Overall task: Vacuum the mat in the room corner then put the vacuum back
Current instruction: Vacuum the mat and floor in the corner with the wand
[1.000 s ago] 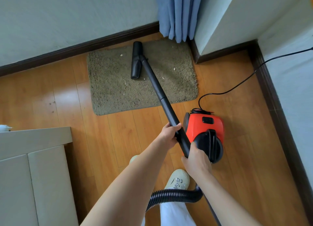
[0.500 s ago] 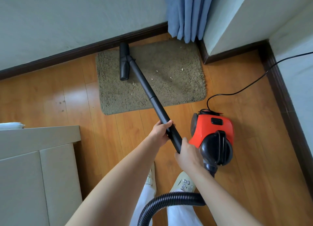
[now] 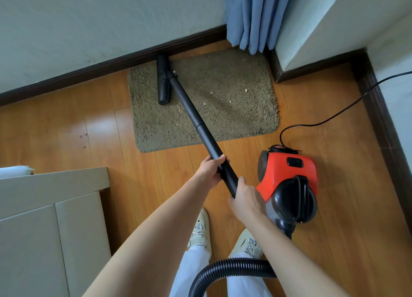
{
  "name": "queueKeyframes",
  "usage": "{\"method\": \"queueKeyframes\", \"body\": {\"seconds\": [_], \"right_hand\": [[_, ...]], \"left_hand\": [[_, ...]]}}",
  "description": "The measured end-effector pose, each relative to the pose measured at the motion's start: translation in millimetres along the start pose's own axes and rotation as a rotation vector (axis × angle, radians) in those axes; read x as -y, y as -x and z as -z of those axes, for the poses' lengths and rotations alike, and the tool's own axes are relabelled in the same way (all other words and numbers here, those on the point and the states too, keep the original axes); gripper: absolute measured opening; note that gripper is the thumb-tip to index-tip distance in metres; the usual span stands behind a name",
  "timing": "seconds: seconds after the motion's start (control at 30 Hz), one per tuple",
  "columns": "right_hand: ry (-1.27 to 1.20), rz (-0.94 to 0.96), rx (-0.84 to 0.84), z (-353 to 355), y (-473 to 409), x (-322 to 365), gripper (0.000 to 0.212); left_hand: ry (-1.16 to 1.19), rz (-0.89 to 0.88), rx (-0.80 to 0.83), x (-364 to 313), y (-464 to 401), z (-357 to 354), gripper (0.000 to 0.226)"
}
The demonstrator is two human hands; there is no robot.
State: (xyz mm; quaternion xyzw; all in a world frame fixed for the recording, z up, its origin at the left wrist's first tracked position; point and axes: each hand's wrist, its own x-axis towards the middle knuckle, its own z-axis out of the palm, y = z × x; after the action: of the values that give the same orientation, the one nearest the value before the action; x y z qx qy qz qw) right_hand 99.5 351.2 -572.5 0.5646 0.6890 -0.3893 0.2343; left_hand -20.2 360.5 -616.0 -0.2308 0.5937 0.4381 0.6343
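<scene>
A shaggy olive mat point(image 3: 223, 105) lies on the wooden floor in the room corner, with small pale crumbs scattered over it. The black vacuum nozzle point(image 3: 163, 82) rests on the mat's far left part, its tip near the dark skirting. A black wand point(image 3: 196, 123) runs from the nozzle back to me. My left hand point(image 3: 211, 170) grips the wand further up and my right hand point(image 3: 246, 199) grips its near end. The red and black vacuum body point(image 3: 287, 176) sits on the floor right of my hands, and its ribbed hose point(image 3: 223, 272) curls below.
A black power cord point(image 3: 334, 116) runs from the vacuum to the right wall. Blue curtains point(image 3: 252, 16) hang above the mat's far right corner. A pale cabinet point(image 3: 49, 218) stands at the left. My two feet in light shoes point(image 3: 200, 230) are on the floor.
The nozzle has slid left across the mat, from its middle to its far left part. Both hands kept their grip on the wand.
</scene>
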Motion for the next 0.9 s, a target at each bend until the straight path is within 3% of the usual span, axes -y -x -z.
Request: {"method": "queueKeyframes", "body": {"seconds": [0.4, 0.9], "right_hand": [[-0.017, -0.027, -0.016, 0, -3, -7, 0.029], [-0.027, -0.047, -0.064, 11, 9, -38, 0.033]], "left_hand": [[-0.028, 0.005, 0.003, 3, -3, -9, 0.039], [-0.094, 0.028, 0.033, 27, -2, -39, 0.023]]}}
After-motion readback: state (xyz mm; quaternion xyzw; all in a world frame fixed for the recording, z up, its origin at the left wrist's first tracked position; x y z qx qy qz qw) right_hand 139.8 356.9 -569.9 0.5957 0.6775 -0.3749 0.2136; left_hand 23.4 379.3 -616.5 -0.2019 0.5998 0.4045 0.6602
